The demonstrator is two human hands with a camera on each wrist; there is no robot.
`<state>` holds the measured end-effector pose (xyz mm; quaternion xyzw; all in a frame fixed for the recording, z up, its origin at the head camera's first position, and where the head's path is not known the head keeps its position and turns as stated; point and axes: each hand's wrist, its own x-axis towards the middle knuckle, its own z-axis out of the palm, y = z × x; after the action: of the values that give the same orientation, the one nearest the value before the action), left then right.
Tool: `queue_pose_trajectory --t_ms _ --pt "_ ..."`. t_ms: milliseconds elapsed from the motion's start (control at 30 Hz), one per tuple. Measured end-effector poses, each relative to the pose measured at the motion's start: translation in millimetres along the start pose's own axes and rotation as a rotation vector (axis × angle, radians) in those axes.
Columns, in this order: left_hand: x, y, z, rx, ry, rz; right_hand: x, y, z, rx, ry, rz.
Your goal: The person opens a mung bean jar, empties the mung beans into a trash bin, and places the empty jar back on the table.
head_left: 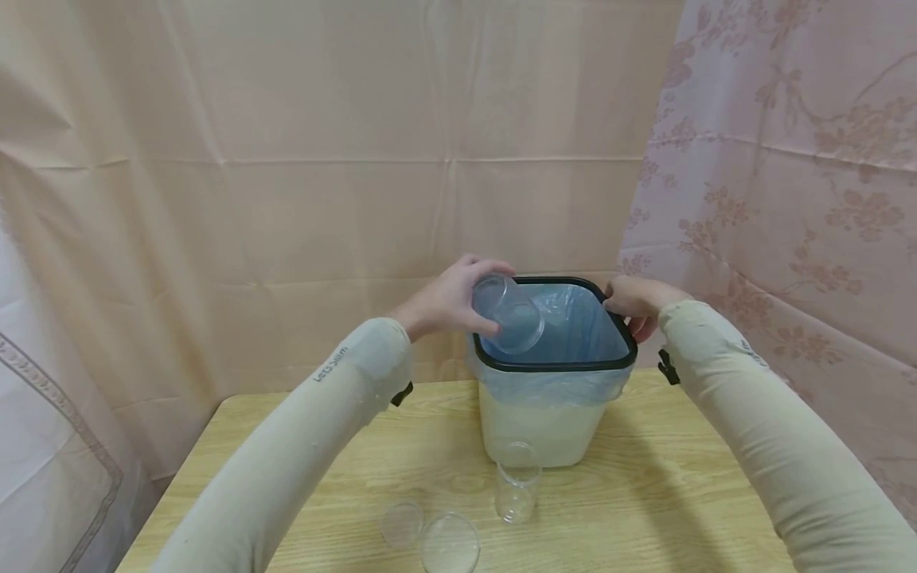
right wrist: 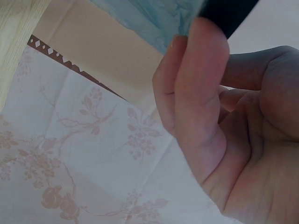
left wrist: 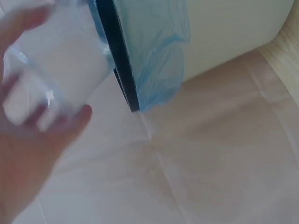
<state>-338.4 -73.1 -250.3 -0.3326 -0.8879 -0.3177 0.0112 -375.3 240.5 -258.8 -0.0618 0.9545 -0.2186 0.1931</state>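
A clear plastic cup (head_left: 520,326) lies tilted in my left hand (head_left: 447,301), fingers and thumb curled round its base. Its mouth points down and right, over the near left part of a cream trash bin (head_left: 540,430). In the left wrist view the same cup (left wrist: 70,70) shows beside the bin's black rim (left wrist: 122,60). A blue plastic liner (head_left: 566,387) is folded over the bin's edge. On the opposite side, my right hand (head_left: 639,302) grips the black rim (right wrist: 229,16) with fingers curled against it.
Before the bin, another clear cup (head_left: 517,497) stands on the wooden table (head_left: 602,517). Two clear round lids or dishes lie left of it, a smaller one (head_left: 403,525) and a larger one (head_left: 450,545). A beige curtain (head_left: 322,199) hangs behind, a flowered one (head_left: 802,223) at right.
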Motion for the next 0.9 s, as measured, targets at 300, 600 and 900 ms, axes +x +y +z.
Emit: queue_pose_trajectory --t_ms 300,600,900 --pt "2.1 -0.8 1.7 -0.037 -0.086 0.123 -0.3 1.0 -0.1 0.001 0.002 0.005" --pt "0.5 1.4 -1.9 -0.014 -0.023 0.145 -1.4 -0.7 -0.7 -0.007 -0.003 -0.004" --pt "2.3 3.3 2.2 -0.008 -0.052 0.177 -1.7 -1.6 0.1 0.004 -0.001 0.005"
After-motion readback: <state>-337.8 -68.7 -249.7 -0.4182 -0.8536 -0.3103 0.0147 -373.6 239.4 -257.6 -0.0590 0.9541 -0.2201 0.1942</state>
